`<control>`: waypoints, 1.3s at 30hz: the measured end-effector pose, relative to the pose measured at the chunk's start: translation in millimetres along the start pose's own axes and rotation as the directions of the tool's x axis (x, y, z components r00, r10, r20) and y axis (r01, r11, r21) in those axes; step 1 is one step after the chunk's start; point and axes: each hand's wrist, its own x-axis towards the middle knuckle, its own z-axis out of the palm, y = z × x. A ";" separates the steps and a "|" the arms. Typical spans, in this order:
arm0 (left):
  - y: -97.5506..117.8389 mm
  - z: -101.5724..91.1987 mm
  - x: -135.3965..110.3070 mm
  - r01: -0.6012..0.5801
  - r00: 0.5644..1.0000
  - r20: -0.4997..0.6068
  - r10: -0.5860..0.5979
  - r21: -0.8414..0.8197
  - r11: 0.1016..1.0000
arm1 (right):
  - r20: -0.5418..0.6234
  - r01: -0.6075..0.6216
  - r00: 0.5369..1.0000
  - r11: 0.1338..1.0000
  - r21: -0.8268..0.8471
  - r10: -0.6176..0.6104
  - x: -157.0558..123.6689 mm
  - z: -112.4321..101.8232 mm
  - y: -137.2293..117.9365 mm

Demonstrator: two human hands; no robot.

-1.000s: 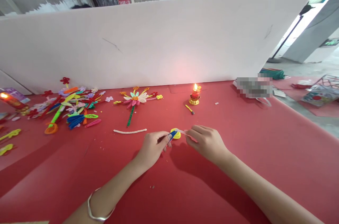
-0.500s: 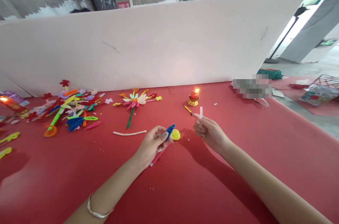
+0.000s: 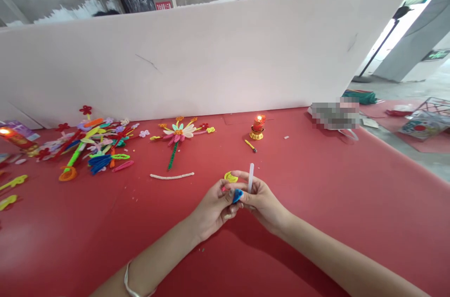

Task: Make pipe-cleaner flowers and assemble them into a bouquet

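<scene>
My left hand (image 3: 214, 208) pinches a small folded blue pipe-cleaner piece (image 3: 237, 195). My right hand (image 3: 265, 205) meets it there, its thumb against the blue piece. Held upright between the right hand's fingers is a whitish, translucent glue stick (image 3: 251, 177). Just beyond the hands lies a yellow pipe-cleaner coil (image 3: 230, 176), partly covered by the fingers. A bit of pink shows at the left fingers; the rest of it is hidden. Farther off, a small yellow stick with a dark end (image 3: 251, 145) lies near a lit red candle on a gold base (image 3: 256, 129).
A pipe-cleaner flower with a green stem (image 3: 178, 135) and a white pipe cleaner (image 3: 172, 176) lie left of the hands. Many-coloured pipe-cleaner pieces (image 3: 100, 164) are heaped farther left, beside another lit candle (image 3: 17, 140). A white panel (image 3: 211, 63) borders the red table's back.
My right hand has come back from beside the candle, toward me and left, bringing the glue stick to the blue piece. My left hand has shifted slightly right and nearer.
</scene>
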 end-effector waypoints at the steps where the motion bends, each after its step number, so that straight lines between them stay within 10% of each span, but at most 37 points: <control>1: -0.2 0.4 0.2 -0.003 1.000 -0.014 0.003 -0.021 1.000 | -0.011 0.013 1.000 1.000 -0.007 -0.013 0.1 0.0 0.4; 16: 3.6 -3.4 4.2 0.076 0.970 -0.207 -0.131 -0.252 0.965 | -0.113 0.091 0.989 0.993 -0.073 -0.099 0.9 3.7 4.4; 24: 1.4 -3.6 2.5 0.065 0.995 -0.087 -0.051 0.163 0.984 | -0.266 0.115 0.956 0.992 -0.046 -0.124 8.3 -10.3 -3.9; 26: 6.1 -10.5 5.4 -0.052 0.985 -0.114 0.128 0.512 0.857 | -0.311 0.103 0.940 0.987 -0.127 -0.138 13.9 -23.1 -13.6; 29: 16.4 -22.4 16.3 -0.138 0.878 -0.058 0.475 0.920 0.367 | -0.326 0.056 0.935 0.966 -0.252 -0.139 21.5 -42.9 -28.2; 33: 24.4 -29.0 38.3 0.027 0.861 0.012 0.508 0.997 -0.069 | -0.321 -0.063 0.945 0.926 -0.372 -0.065 25.0 -55.2 -37.9; 39: 22.7 -25.4 49.9 0.008 0.930 0.025 0.366 0.996 -0.087 | -0.305 -0.097 0.949 0.844 -0.528 -0.082 21.2 -48.8 -40.0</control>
